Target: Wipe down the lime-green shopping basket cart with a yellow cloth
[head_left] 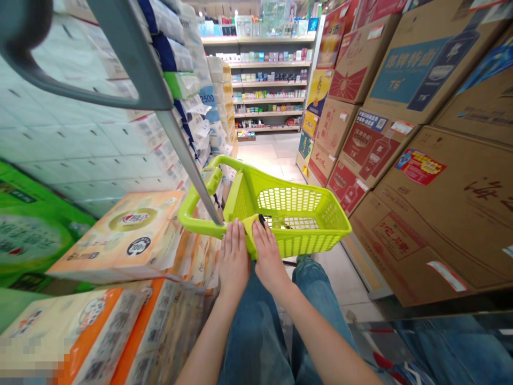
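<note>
A lime-green shopping basket cart (pixel 304 241) with slotted walls stands in front of my knees. My left hand (pixel 234 259) lies flat against its near side, fingers stretched up to the rim; the thumb is hidden. Beside it, my right hand (pixel 269 256) presses a yellow cloth (pixel 249 223) onto the same rim, fingers bent over the edge. A small black item (pixel 262 220) shows at the right fingertips; I cannot make out what it is. The cart's metal pole (pixel 188 160) rises to a grey handle (pixel 132 80) at upper left.
Stacked cartons (pixel 441 203) line the right side. Tissue packs (pixel 132 230) are piled at left, close to my left arm, with white packs (pixel 96 144) behind. Along the tiled aisle (pixel 276 152), shelves (pixel 268 85) hold small goods. Blue-jeaned legs (pixel 256 331) lie below my arms.
</note>
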The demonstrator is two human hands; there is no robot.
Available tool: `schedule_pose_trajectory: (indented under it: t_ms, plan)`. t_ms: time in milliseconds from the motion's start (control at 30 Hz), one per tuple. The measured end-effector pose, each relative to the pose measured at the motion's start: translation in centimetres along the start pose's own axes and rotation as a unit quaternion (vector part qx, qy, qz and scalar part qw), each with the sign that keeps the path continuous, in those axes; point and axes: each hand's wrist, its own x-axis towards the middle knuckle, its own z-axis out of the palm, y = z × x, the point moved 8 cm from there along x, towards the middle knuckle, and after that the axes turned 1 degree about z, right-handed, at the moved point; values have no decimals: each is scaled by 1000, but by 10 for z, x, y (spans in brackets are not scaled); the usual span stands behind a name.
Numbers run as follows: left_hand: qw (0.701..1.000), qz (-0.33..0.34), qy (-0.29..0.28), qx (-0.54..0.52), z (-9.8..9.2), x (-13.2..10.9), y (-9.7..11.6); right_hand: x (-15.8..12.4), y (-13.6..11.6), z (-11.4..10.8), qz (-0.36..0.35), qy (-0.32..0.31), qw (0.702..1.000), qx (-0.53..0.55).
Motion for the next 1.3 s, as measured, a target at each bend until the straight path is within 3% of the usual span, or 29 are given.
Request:
schedule_pose_trajectory:
  t_ms: [300, 433, 533, 733, 833, 967, 1167, 1300]
  plan:
    - [1000, -5, -8, -21, -2, 1, 2, -38, 93, -35, 42, 81, 992, -87]
    - [1000, -4, -13, -20, -2, 1, 1, -45, 110, -45, 90, 99, 985, -108]
    - [1000, -2, -9, -19, -2, 2, 1, -34, 90, -35, 125, 79, 984, -102]
    - [1000, -3, 10, -7, -1, 0, -1, 4, -5, 4, 48, -11, 998, -30]
    - [1000, -5, 6, -4, -1, 0, -2, 4, -12, 4, 20, -5, 1000, -8]
    - [1000, 0, -1, -22, -3, 0, 1, -11, 21, -9, -8, 29, 999, -16]
    - [1000, -7, -17, -21, -1, 1, 1, -41, 94, -38, 49, 78, 991, -95]
    - [1000, -4, -15, -22, -1, 1, 1, -50, 116, -49, 85, 102, 985, -112]
